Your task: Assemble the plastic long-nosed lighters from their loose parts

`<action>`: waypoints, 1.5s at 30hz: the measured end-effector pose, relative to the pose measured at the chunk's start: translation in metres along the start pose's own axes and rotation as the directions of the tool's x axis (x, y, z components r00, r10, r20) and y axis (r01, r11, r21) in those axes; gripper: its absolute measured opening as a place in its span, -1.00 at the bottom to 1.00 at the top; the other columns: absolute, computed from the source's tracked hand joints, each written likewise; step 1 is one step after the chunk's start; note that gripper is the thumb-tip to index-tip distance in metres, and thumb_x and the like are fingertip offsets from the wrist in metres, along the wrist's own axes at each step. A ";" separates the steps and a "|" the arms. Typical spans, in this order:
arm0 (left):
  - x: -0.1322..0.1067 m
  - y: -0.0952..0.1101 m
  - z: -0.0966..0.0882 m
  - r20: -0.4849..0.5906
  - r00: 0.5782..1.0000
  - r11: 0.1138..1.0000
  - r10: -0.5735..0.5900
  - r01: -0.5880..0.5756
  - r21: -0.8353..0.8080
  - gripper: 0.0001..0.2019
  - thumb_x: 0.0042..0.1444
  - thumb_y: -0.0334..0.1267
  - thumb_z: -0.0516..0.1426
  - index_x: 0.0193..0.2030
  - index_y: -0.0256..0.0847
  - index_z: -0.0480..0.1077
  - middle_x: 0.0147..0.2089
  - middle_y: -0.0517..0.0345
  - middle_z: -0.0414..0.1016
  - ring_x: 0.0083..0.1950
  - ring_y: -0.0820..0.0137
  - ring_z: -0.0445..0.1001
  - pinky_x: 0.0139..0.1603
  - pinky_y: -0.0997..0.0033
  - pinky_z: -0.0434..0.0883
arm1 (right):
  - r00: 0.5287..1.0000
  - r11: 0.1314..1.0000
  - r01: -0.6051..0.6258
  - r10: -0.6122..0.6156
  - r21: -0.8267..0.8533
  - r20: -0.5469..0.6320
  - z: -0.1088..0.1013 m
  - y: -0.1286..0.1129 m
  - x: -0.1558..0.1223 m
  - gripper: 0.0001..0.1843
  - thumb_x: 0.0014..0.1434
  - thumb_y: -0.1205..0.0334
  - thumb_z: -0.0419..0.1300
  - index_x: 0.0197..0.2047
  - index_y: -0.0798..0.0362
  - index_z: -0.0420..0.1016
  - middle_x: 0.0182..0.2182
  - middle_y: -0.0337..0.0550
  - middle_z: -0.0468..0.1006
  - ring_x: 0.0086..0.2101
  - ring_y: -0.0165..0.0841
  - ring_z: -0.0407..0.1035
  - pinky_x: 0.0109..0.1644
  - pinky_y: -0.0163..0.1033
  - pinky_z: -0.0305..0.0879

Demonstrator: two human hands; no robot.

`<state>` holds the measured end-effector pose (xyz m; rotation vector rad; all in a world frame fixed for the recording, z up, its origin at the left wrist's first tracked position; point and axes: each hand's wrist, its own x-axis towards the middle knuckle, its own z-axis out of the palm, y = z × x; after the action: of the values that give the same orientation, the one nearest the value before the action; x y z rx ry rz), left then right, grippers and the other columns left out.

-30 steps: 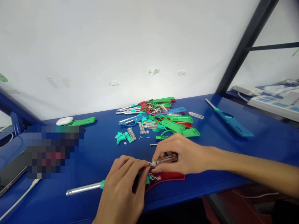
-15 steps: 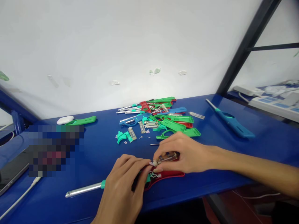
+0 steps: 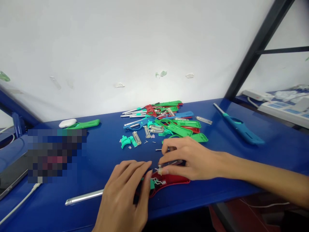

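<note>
A red lighter shell half (image 3: 172,181) with a long silver nozzle tube (image 3: 83,197) lies near the blue bench's front edge. My left hand (image 3: 125,196) rests on it, fingers curled over its green front part (image 3: 151,184), pressing it down. My right hand (image 3: 185,158) pinches a clear gas tank (image 3: 170,163) just above the red shell, its valve end pointing left toward my left fingertips. Thin white wires (image 3: 158,182) show inside the shell.
A heap of green, red and blue lighter parts (image 3: 169,124) lies behind the hands, with small clear tanks and screws. A finished blue lighter (image 3: 238,127) lies at right, a green shell (image 3: 84,124) and white object at left. A phone and cable sit far left.
My left fingertips have let go of the tank's valve end and slid down onto the shell. My right hand lowered the tank slightly toward the red shell.
</note>
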<state>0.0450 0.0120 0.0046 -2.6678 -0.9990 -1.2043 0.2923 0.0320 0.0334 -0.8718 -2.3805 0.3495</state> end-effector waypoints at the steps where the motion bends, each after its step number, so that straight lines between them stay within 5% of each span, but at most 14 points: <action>1: -0.002 0.000 -0.001 0.004 1.000 1.000 0.011 -0.011 0.029 -0.75 0.38 -0.43 0.14 0.13 -0.16 0.48 -0.03 0.09 0.66 -0.02 0.26 0.56 0.00 0.19 0.52 | 1.000 1.000 0.004 -0.004 -0.017 0.007 0.000 0.000 -0.001 -0.65 0.41 -0.04 0.27 -0.13 0.04 0.76 -0.27 -0.16 0.56 -0.45 -0.46 0.35 -0.39 -0.30 0.20; 11: -0.014 -0.004 -0.015 0.105 0.994 0.998 0.038 -0.044 0.048 -0.75 0.39 -0.37 0.14 0.15 -0.15 0.47 0.05 0.04 0.61 0.09 0.22 0.53 0.07 0.22 0.59 | 0.995 0.996 0.086 -0.084 -0.037 0.056 0.000 0.005 -0.004 -0.65 0.40 -0.02 0.30 -0.01 0.09 0.71 -0.35 -0.17 0.58 -0.32 -0.35 0.45 -0.22 -0.25 0.30; 24: -0.016 -0.004 -0.015 0.184 0.983 1.000 0.011 -0.010 -0.008 -0.77 0.44 -0.35 0.08 0.13 -0.09 0.48 0.02 0.07 0.61 -0.01 0.22 0.55 0.00 0.15 0.62 | 0.991 0.992 0.102 -0.095 -0.079 0.090 0.001 0.004 -0.004 -0.66 0.38 -0.07 0.31 -0.07 0.04 0.69 -0.39 -0.23 0.61 -0.39 -0.36 0.39 -0.31 -0.23 0.22; 33: -0.013 -0.002 -0.014 0.218 0.976 1.000 0.009 -0.008 -0.002 -0.74 0.43 -0.37 0.07 0.16 -0.09 0.47 0.04 0.04 0.60 -0.01 0.21 0.53 0.00 0.14 0.61 | 0.985 0.975 0.171 -0.166 -0.140 0.049 0.001 0.002 -0.003 -0.67 0.54 0.13 0.12 0.00 0.10 0.67 -0.28 -0.13 0.71 -0.32 -0.34 0.47 -0.27 -0.23 0.29; 41: -0.014 -0.004 -0.014 0.209 0.978 1.000 0.024 -0.023 -0.007 -0.73 0.43 -0.37 0.07 0.18 -0.12 0.46 0.05 0.03 0.59 0.00 0.21 0.52 0.01 0.15 0.61 | 0.992 0.993 0.113 -0.115 -0.041 -0.054 0.003 0.001 -0.001 -0.65 0.55 0.12 0.09 -0.10 0.11 0.64 -0.35 -0.17 0.70 -0.41 -0.40 0.44 -0.29 -0.31 0.30; 45: -0.015 -0.003 -0.013 0.221 0.975 1.000 0.020 -0.017 -0.014 -0.74 0.44 -0.36 0.07 0.17 -0.12 0.47 0.05 0.02 0.59 0.00 0.22 0.53 0.01 0.19 0.60 | 0.999 0.993 -0.052 0.052 0.110 0.008 0.003 -0.003 0.000 -0.67 0.53 0.02 0.13 -0.11 0.06 0.59 -0.47 -0.25 0.63 -0.50 -0.45 0.40 -0.37 -0.34 0.25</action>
<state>0.0268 0.0026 0.0029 -2.8616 -0.9927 -0.9271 0.2886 0.0293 0.0323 -0.8835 -2.3218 0.4997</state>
